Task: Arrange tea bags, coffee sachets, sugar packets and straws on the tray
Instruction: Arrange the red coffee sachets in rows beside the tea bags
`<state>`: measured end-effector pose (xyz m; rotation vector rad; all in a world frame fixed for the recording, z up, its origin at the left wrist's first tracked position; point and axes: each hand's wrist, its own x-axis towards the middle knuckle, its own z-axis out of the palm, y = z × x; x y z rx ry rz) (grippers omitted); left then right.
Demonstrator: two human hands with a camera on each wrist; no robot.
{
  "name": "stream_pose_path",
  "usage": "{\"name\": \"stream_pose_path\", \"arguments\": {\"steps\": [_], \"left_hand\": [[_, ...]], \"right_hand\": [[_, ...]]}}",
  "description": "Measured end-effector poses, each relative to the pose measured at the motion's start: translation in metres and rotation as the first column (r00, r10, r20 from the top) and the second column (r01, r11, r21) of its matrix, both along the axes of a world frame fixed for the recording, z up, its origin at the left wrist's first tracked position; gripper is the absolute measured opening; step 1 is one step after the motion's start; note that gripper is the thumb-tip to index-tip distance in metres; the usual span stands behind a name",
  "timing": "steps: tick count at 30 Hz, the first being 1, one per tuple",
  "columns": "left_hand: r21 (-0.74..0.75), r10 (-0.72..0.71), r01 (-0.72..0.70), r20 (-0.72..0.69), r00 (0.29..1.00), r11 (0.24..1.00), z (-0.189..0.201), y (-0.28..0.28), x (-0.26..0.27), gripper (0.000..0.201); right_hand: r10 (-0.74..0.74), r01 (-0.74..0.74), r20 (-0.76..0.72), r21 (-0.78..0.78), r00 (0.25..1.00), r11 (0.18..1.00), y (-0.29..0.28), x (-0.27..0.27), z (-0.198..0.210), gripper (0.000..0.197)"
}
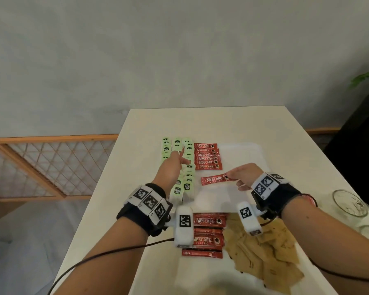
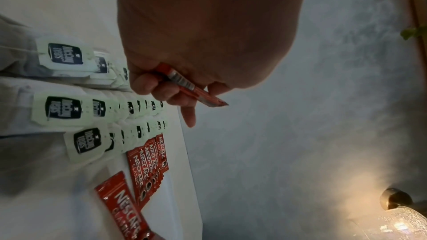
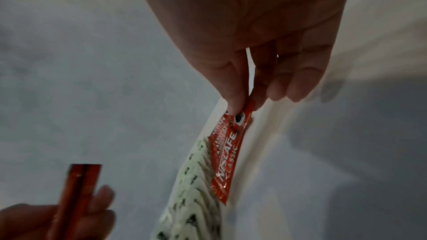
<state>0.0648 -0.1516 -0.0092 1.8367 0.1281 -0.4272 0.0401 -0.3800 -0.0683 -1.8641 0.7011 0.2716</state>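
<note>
Rows of pale green tea bags (image 1: 177, 165) lie along the left of the white tray (image 1: 251, 154). Beside them is a stack of red coffee sachets (image 1: 207, 156). My right hand (image 1: 241, 176) pinches one red coffee sachet (image 1: 214, 180) by its end above the tray's middle; the same sachet (image 3: 227, 154) hangs from thumb and finger in the right wrist view. My left hand (image 1: 173, 167) hovers over the tea bags, its fingers curled round another red sachet (image 2: 191, 87), index finger pointing out.
Loose red sachets (image 1: 207, 233) and a heap of brown sugar packets (image 1: 264, 250) lie on the near table. A glass (image 1: 349, 202) stands at the right edge. A wooden lattice rail (image 1: 41, 165) runs on the left.
</note>
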Motion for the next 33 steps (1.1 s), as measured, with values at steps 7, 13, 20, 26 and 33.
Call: {"name": "stream_pose_path", "arguments": {"steps": [7, 13, 20, 26, 33], "left_hand": [[0.017, -0.081, 0.08, 0.067, 0.994, 0.997, -0.013, 0.015, 0.022, 0.024], [-0.119, -0.099, 0.102, 0.037, 0.994, 0.988, -0.018, 0.026, 0.028, 0.015], [-0.16, -0.107, 0.106, 0.005, 0.994, 0.981, -0.026, 0.023, 0.033, 0.019], [-0.039, -0.195, 0.201, 0.13, 0.972, 0.979, -0.029, 0.021, 0.025, 0.019], [0.256, -0.463, 0.399, 0.282, 0.84, 0.88, -0.025, -0.004, 0.003, 0.031]], "right_hand": [[-0.026, 0.02, -0.029, -0.197, 0.999, 0.98, 0.006, 0.029, -0.029, 0.011], [-0.065, 0.059, -0.019, -0.232, 0.998, 0.971, 0.009, 0.045, -0.033, 0.026], [-0.063, 0.062, 0.001, -0.248, 0.998, 0.967, 0.011, 0.056, -0.035, 0.029], [-0.092, 0.102, 0.051, -0.269, 0.994, 0.958, 0.014, 0.045, -0.028, 0.035], [0.029, -0.068, 0.205, 0.189, 0.978, 0.98, 0.041, 0.008, 0.018, 0.043]]}}
